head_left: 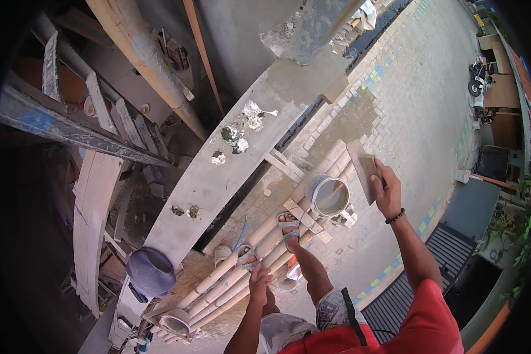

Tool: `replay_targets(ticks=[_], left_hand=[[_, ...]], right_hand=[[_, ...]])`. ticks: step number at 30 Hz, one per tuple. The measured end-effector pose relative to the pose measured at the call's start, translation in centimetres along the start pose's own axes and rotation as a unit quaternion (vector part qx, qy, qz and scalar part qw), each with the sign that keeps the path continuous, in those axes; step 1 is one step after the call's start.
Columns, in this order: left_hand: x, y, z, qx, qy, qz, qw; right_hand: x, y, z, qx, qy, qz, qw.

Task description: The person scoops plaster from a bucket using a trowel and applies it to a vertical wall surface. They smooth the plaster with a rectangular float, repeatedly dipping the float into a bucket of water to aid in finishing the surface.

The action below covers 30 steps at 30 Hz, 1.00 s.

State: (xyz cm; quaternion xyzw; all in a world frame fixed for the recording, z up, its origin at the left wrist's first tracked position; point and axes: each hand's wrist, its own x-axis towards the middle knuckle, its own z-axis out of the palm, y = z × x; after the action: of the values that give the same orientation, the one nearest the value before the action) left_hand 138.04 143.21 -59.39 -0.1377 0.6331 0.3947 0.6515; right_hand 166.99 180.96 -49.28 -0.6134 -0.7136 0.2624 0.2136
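Observation:
My right hand point(386, 187), with a dark bead bracelet at the wrist, is closed around a flat rectangular plastering float point(361, 170). The float is held out to the right, beside a white bucket point(330, 196) of grey watery mix that stands on the scaffold. My left hand point(259, 281) hangs low above the bamboo poles near my sandalled foot; its fingers are loosely bent and apart, with nothing seen in them. Ahead of me runs a grey plastered ledge point(215, 177), carrying white and dark lumps point(236, 138) and small holes.
I stand on bamboo poles point(227, 285) high above a paved lane point(407, 112). A dark cap point(150, 272) and another bucket point(174, 323) are at lower left. A thick bamboo post point(144, 53) and a wooden ladder-like frame point(71, 133) stand left of the ledge. Motorbikes point(477, 82) are parked far right.

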Motion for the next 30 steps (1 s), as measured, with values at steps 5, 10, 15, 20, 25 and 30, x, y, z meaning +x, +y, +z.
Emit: replay_targets(ticks=[5, 10, 15, 20, 25, 30], left_hand=[[0.3, 1.6, 1.7, 0.038, 0.002, -0.016, 0.999], [-0.1, 2.3, 2.2, 0.113, 0.014, -0.026, 0.993], [-0.4, 3.8, 4.0, 0.17, -0.021, -0.017, 0.985], [-0.2, 3.5, 5.2, 0.175, -0.047, -0.022, 0.983], [-1.3, 3.4, 6.5, 0.182, -0.065, 0.013, 0.981], [-2.8, 3.0, 7.6, 0.226, -0.099, 0.078, 0.966]], right_hand=[[-11.1, 12.7, 4.4, 0.073, -0.139, 0.383, 0.91], [-15.6, 20.4, 15.7, 0.058, -0.126, 0.387, 0.912], [-12.5, 23.6, 23.8, 0.03, -0.087, 0.476, 0.875], [-11.0, 24.8, 26.0, 0.044, -0.128, 0.508, 0.851], [-13.9, 22.5, 22.7, 0.294, -0.059, 0.487, 0.82], [-17.9, 19.7, 14.8, 0.319, -0.035, 0.442, 0.837]])
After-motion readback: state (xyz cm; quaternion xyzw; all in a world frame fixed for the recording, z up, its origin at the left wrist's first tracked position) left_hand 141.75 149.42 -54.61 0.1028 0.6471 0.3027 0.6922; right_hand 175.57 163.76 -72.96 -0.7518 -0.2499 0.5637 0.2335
